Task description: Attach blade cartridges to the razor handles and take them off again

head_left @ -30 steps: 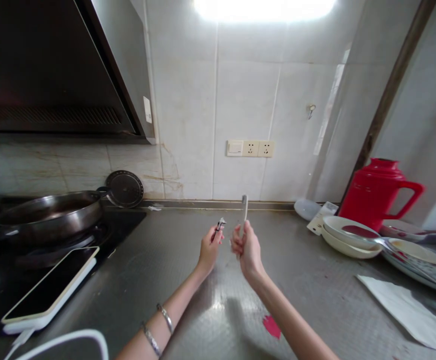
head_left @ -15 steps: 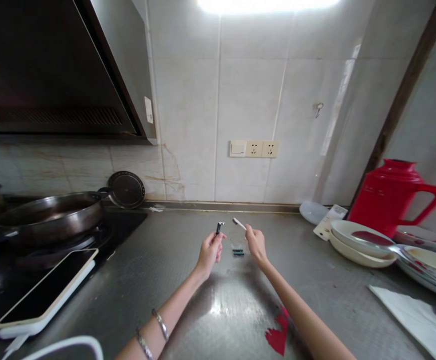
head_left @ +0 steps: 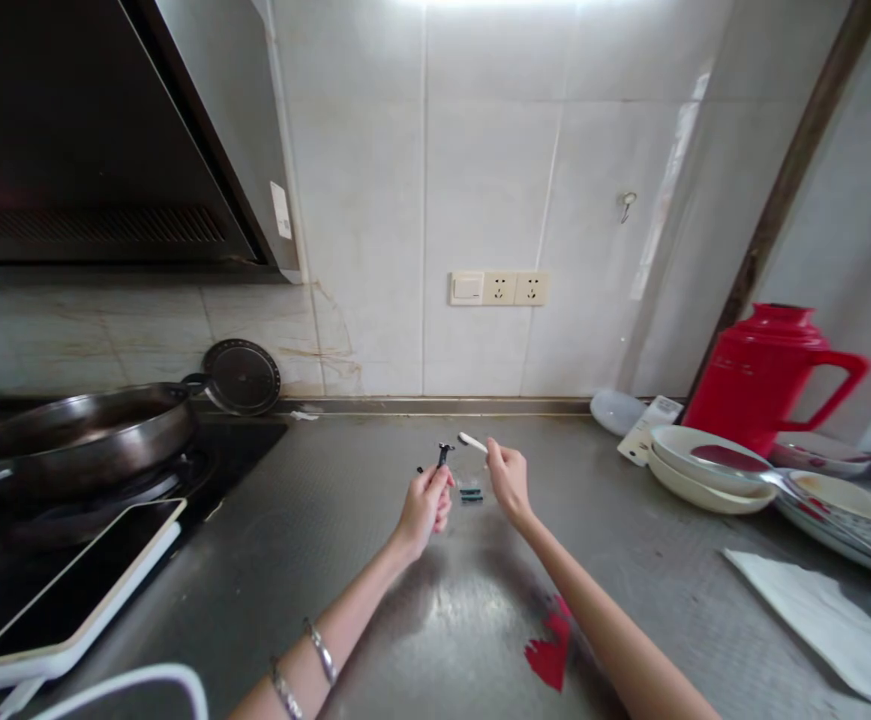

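My left hand (head_left: pixel 424 508) is closed around the handle of a small black and silver razor-like tool (head_left: pixel 444 455), its head pointing up. Pinched in my right hand (head_left: pixel 508 480) is a thin white brush (head_left: pixel 472 442), with a dark tip that points left toward the tool's head. The tip and the head are close together, with a small gap between them. On the metal counter just behind and between my hands lies a small clear pack with dark green strips (head_left: pixel 471 495). A small black piece (head_left: pixel 420 469) shows beside the tool.
At the left, a pan (head_left: pixel 82 440) sits on the black stove, with a phone (head_left: pixel 82 590) in front. A red jug (head_left: pixel 769 380), stacked bowls (head_left: pixel 705 470) and a white tissue (head_left: pixel 817 620) are at the right. Red scraps (head_left: pixel 550 655) lie near my right forearm.
The tool in my left hand has turned, so its head faces differently. The brush has tilted slightly toward it. The whole view has shifted a little, and a small black piece now shows beside the tool.
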A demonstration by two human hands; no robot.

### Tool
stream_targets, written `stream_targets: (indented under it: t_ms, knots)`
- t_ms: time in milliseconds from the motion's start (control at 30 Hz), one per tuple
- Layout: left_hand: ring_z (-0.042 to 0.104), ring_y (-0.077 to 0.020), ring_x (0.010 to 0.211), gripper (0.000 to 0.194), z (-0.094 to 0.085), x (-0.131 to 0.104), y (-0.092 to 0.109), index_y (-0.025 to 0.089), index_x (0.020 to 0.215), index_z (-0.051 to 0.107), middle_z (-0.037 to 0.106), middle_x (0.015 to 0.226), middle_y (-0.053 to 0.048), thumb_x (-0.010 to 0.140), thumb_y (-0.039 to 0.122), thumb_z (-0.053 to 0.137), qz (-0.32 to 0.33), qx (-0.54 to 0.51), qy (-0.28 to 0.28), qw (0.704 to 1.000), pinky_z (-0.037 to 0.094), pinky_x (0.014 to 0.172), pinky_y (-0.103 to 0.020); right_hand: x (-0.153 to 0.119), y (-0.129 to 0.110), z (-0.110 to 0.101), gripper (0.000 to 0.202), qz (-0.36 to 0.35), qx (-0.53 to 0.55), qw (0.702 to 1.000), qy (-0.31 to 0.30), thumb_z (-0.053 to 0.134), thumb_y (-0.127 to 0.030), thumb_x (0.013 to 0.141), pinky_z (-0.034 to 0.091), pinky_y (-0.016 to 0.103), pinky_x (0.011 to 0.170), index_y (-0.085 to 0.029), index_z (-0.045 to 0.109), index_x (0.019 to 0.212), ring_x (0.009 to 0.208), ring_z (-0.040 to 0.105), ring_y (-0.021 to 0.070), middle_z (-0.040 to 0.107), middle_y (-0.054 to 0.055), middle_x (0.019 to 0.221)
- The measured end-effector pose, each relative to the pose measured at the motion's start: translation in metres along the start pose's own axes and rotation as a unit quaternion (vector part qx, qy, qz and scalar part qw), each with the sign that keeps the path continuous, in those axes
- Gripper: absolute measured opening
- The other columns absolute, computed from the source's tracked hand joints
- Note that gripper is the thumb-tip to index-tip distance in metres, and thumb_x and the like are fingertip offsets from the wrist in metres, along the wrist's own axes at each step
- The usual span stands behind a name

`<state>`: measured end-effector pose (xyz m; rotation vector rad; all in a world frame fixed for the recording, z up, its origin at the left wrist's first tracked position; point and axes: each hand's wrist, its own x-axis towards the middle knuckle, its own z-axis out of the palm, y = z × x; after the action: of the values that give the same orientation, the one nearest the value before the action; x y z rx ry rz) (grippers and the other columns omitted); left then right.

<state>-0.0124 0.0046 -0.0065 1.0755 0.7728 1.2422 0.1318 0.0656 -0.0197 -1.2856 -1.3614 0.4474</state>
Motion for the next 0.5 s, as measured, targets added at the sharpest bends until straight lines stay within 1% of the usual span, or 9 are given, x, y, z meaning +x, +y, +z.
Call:
stream_targets:
  t_ms: [100, 200, 267, 400, 500]
  knots:
    - [0.011, -0.0022, 0.034, 0.034, 0.001, -0.003, 0.004, 0.019, 0.070, 0.042, 0.020, 0.044, 0.011, 0.076, 0.051, 0.051, -0.043, -0.082, -0.060, 0.994, 0.008, 0.030, -0.012, -0.002, -0.001, 0.001, 0.046, -0.008, -0.011, 1.000, -0.006, 0.034, -0.051, 0.078, 0.017, 0.024, 0.044, -0.020, 0.031, 0.044, 0.044, 0.025, 0.0090, 0.025, -0.004, 0.043]
    - [0.006, -0.0030, 0.034, 0.034, 0.001, -0.007, 0.007, 0.018, 0.068, 0.040, 0.016, 0.044, 0.010, 0.078, 0.050, 0.048, -0.104, -0.151, -0.133, 0.974, 0.007, 0.029, -0.013, -0.004, -0.004, 0.003, 0.046, -0.017, -0.006, 1.000, 0.002, 0.034, -0.051, 0.078, 0.016, 0.024, 0.044, -0.020, 0.030, 0.044, 0.044, 0.024, 0.0088, 0.025, -0.004, 0.044]
    - [0.005, -0.0032, 0.034, 0.033, 0.001, -0.009, 0.009, 0.018, 0.067, 0.039, 0.016, 0.044, 0.010, 0.079, 0.048, 0.048, -0.137, -0.175, -0.169, 0.960, 0.007, 0.029, -0.013, -0.005, -0.007, 0.004, 0.046, -0.028, 0.008, 1.000, 0.004, 0.033, -0.052, 0.079, 0.016, 0.024, 0.044, -0.020, 0.030, 0.046, 0.045, 0.024, 0.0086, 0.025, -0.004, 0.045]
    - [0.003, -0.0035, 0.034, 0.033, 0.001, -0.012, 0.011, 0.018, 0.065, 0.037, 0.015, 0.044, 0.010, 0.081, 0.045, 0.046, -0.165, -0.203, -0.216, 0.941, 0.005, 0.028, -0.014, -0.005, -0.008, 0.003, 0.046, -0.044, -0.005, 0.999, -0.005, 0.033, -0.050, 0.080, 0.016, 0.024, 0.045, -0.020, 0.027, 0.047, 0.045, 0.023, 0.0082, 0.024, -0.004, 0.046]
    - [0.003, -0.0034, 0.034, 0.034, 0.001, -0.012, 0.012, 0.018, 0.064, 0.036, 0.014, 0.044, 0.009, 0.082, 0.046, 0.045, -0.165, -0.212, -0.220, 0.938, 0.006, 0.028, -0.013, -0.004, -0.007, -0.001, 0.045, -0.043, -0.014, 0.999, 0.003, 0.035, -0.049, 0.079, 0.016, 0.024, 0.046, -0.020, 0.027, 0.046, 0.045, 0.024, 0.0084, 0.024, -0.004, 0.045]
